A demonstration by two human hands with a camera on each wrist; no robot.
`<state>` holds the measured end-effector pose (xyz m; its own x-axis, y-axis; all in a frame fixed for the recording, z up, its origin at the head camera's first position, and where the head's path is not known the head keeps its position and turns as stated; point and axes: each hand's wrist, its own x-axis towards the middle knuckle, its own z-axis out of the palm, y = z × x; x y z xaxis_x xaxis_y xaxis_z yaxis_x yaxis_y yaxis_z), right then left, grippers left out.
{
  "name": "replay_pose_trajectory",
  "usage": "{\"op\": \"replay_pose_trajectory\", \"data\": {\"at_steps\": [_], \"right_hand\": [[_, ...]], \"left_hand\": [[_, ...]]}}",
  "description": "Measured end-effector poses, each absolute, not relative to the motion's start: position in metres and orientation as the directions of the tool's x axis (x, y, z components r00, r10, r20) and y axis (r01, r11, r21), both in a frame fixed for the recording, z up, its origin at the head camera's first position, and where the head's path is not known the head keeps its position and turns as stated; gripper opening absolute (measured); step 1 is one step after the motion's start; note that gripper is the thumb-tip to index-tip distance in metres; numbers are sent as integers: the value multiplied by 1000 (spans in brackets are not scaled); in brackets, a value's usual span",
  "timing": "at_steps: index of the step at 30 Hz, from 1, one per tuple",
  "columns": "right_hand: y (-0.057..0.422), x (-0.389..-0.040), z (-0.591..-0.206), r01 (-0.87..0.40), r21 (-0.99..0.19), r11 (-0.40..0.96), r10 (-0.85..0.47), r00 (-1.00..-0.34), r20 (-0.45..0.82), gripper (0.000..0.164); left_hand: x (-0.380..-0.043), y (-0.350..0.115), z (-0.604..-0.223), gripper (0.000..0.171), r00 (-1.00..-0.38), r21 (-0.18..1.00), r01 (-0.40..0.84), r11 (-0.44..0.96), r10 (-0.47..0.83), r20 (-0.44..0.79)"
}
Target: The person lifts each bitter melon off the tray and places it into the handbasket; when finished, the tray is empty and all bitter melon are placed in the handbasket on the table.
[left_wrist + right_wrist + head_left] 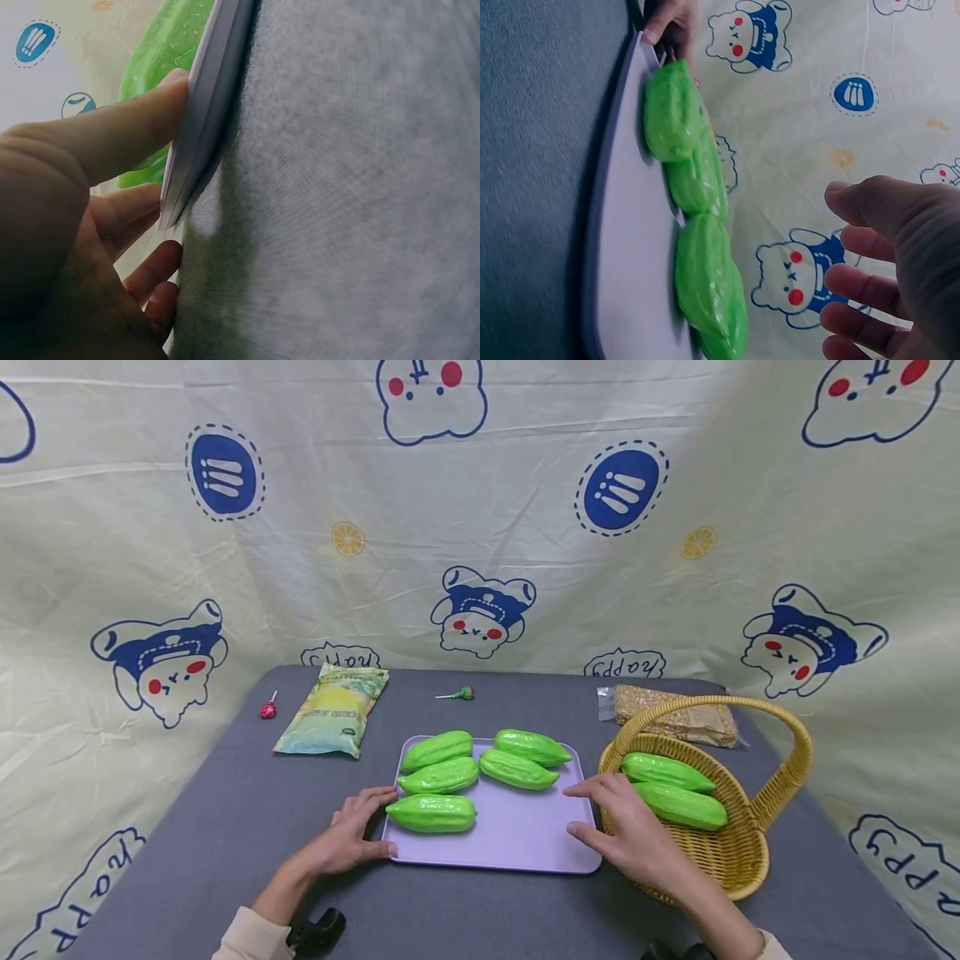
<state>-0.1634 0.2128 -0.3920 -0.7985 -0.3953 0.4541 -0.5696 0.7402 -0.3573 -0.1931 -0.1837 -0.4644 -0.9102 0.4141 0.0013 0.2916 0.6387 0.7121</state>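
Note:
A lilac tray [517, 847] lies on the table with several glossy green gourd-like vegetables [432, 813] on its left and back parts. My left hand [351, 835] touches the tray's left edge, thumb and fingers spread along the rim. Seen from the left wrist, the thumb [139, 131] lies against the rim. Over the tray's right edge hovers my right hand [633, 831], its fingers apart with nothing between them; the right wrist view shows it loosely spread. Beside it stands a wicker basket [738, 868] holding two more green vegetables [678, 804], partly hidden by that hand.
Behind the basket lies a clear bag of grain-like pieces [675, 714]. A green-yellow snack bag [333, 710] is at the back left, with a red lollipop [267, 710] beside it. A green lollipop [467, 693] lies behind the tray. The basket's tall handle [798, 752] arches upward.

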Motion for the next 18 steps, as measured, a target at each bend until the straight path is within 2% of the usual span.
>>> {"op": "replay_pose_trajectory", "data": {"at_steps": [7,18], "right_hand": [[195,-165,-403,-625,-340,703,-439,-757,484,36],[167,-169,-416,-647,-348,679,-494,-753,436,36]], "left_hand": [[-193,-184,-465,73,-911,716,287,636,413,-1],[-194,-184,-466,73,-911,721,282,633,413,-6]]}}
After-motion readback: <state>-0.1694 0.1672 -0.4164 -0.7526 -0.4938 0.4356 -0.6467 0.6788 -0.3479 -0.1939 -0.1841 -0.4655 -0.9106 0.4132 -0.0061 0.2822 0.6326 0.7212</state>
